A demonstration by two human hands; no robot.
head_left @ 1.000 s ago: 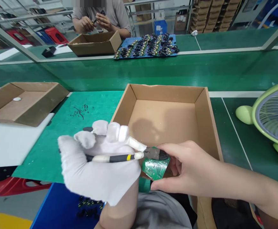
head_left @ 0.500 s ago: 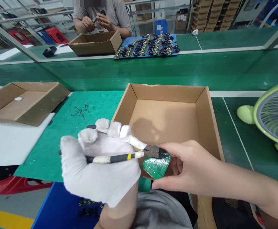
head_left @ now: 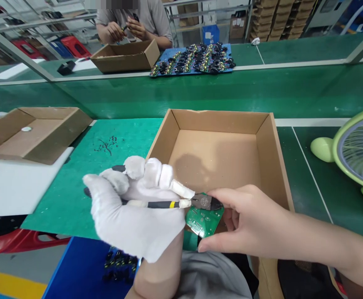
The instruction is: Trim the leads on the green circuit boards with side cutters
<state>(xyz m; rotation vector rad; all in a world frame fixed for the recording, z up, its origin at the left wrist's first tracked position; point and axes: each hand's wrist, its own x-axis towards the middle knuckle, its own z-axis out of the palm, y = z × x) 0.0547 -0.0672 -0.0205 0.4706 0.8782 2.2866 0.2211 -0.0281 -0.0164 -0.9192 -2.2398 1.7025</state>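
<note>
My left hand (head_left: 137, 211), in a white glove, is wrapped round a pair of side cutters (head_left: 202, 202) with dark, tape-wrapped handles. Their jaws lie over the upper edge of a green circuit board (head_left: 203, 222). Bare fingers of my right hand (head_left: 240, 218) pinch that board by its right side, thumb below and forefinger above. Whatever sits between the jaws is too small to make out. Both hands are over the near edge of an open cardboard box (head_left: 218, 151).
Dark clippings (head_left: 106, 145) lie on the green mat (head_left: 131, 135). A second cardboard box (head_left: 48, 135) stands at left, a green fan (head_left: 362, 151) at right. Below left, a blue bin (head_left: 75, 270) holds several boards. Across the bench, a person (head_left: 151, 20) works beside a loaded blue tray (head_left: 193, 60).
My left hand has squeezed the cutters: the handles are closer together and the jaws look more closed. My right hand holds the board in nearly the same place.
</note>
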